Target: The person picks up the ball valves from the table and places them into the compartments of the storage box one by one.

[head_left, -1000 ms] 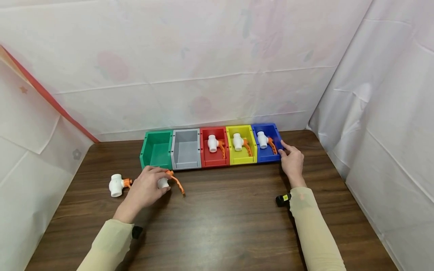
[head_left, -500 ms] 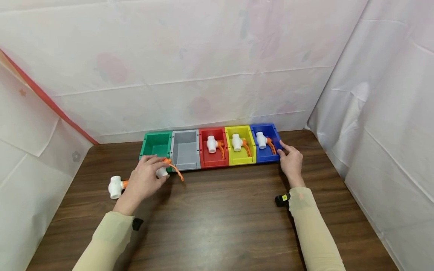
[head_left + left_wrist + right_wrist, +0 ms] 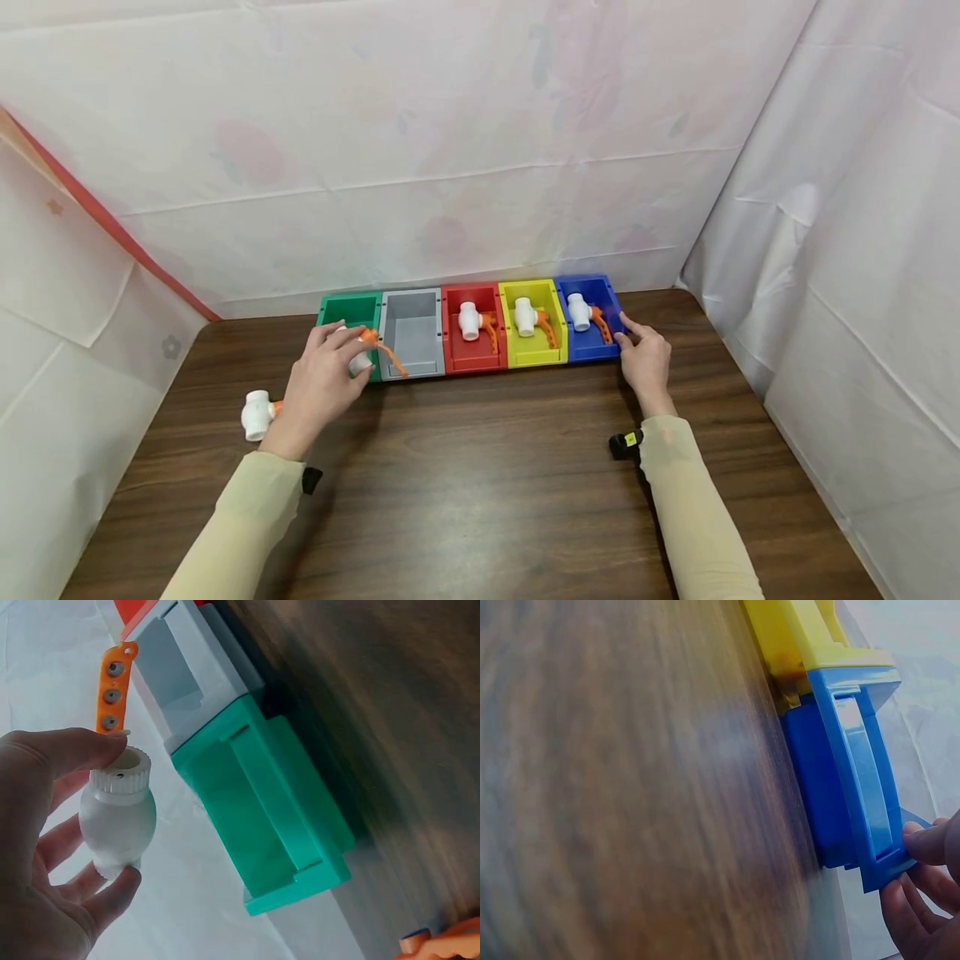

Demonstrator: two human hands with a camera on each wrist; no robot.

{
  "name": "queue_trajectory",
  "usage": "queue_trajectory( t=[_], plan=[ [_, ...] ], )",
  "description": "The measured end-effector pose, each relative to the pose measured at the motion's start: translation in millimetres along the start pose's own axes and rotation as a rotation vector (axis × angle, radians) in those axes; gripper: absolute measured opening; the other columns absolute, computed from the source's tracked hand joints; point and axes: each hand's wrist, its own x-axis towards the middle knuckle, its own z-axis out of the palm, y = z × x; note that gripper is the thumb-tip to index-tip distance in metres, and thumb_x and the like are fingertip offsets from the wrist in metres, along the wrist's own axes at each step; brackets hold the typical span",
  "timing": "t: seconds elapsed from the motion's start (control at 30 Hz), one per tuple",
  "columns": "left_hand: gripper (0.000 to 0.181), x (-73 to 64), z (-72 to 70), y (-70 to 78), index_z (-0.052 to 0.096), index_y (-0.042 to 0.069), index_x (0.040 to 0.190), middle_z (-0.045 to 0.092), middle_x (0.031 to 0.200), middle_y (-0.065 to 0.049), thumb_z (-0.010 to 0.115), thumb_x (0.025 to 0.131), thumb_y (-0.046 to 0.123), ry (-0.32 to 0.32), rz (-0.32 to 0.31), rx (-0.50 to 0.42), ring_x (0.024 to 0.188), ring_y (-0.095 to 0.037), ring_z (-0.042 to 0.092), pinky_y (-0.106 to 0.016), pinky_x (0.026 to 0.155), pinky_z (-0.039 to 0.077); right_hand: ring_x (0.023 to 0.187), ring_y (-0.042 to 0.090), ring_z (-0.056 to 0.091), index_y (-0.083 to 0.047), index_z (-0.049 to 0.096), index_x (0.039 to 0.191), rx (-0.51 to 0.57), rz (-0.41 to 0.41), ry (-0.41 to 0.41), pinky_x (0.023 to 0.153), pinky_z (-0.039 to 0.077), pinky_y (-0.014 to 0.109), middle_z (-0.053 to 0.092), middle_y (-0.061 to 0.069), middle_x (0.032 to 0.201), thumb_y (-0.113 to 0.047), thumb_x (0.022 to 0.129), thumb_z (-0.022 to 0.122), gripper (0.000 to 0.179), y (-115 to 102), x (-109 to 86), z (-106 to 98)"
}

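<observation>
A white ball valve [image 3: 118,817] with an orange handle is pinched between the thumb and fingers of my left hand [image 3: 321,377]. In the head view it overlaps the front of the green bin [image 3: 349,307], and its handle points right across the grey bin's front. In the left wrist view the green bin's inside holds nothing. My right hand [image 3: 647,360] grips the right front corner of the blue bin [image 3: 864,772], thumb over the rim and fingers outside. A second ball valve [image 3: 257,415] lies on the table left of my left wrist, its handle partly hidden.
Five bins form a row against the white curtain. Ball valves lie in the red bin [image 3: 459,353], the yellow bin [image 3: 537,357] and the blue one; the grey bin [image 3: 412,333] holds none. Brown wooden table [image 3: 480,483] stretches in front, with curtains [image 3: 855,250] beside it.
My left hand has lifted the ball valve and carried it forward from the table to the green bin. The right hand has stayed on the blue bin.
</observation>
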Motion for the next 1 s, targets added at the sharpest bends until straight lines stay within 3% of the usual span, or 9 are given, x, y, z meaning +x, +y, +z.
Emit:
queue_trajectory(
  t=[0.4,0.63,0.77,1.0],
  plan=[
    [0.044,18.7,3.9,4.7,0.072,0.006,0.118,0.061,0.133,-0.016,0.084,0.075,0.007,0.012,0.045,0.010,0.134,-0.041,0.040,-0.056,0.071,0.056,0.112,0.036,0.059,-0.018,0.065,0.134,0.005,-0.005,0.003,0.099,0.041,0.051,0.064,0.014,0.130,-0.013,0.095,0.069,0.039,-0.8,-1.2,-0.5],
    [0.039,32.8,10.2,5.8,0.073,0.005,0.113,0.062,0.130,-0.018,0.084,0.075,0.007,0.017,0.098,0.032,0.130,-0.043,0.043,-0.055,0.092,0.049,0.108,0.036,0.059,-0.018,0.065,0.134,0.002,-0.010,0.004,0.097,0.042,0.051,0.065,0.015,0.129,-0.013,0.096,0.068,0.039,-0.3,-0.7,0.0],
    [0.036,39.4,13.7,6.9,0.074,0.005,0.111,0.063,0.130,-0.017,0.083,0.076,0.008,0.005,0.101,0.039,0.129,-0.041,0.044,-0.054,0.097,0.046,0.105,0.034,0.060,-0.019,0.066,0.133,0.006,-0.013,0.010,0.094,0.044,0.049,0.065,0.014,0.128,-0.013,0.095,0.069,0.038,-0.4,-0.9,0.3],
    [0.036,49.3,19.3,8.2,0.074,0.006,0.114,0.064,0.129,-0.017,0.080,0.078,0.009,-0.035,0.102,0.048,0.129,-0.041,0.045,-0.054,0.091,0.050,0.105,0.033,0.061,-0.019,0.066,0.133,0.009,-0.011,0.012,0.093,0.046,0.049,0.065,0.015,0.128,-0.012,0.095,0.069,0.039,-0.5,-1.5,0.9]
  ],
)
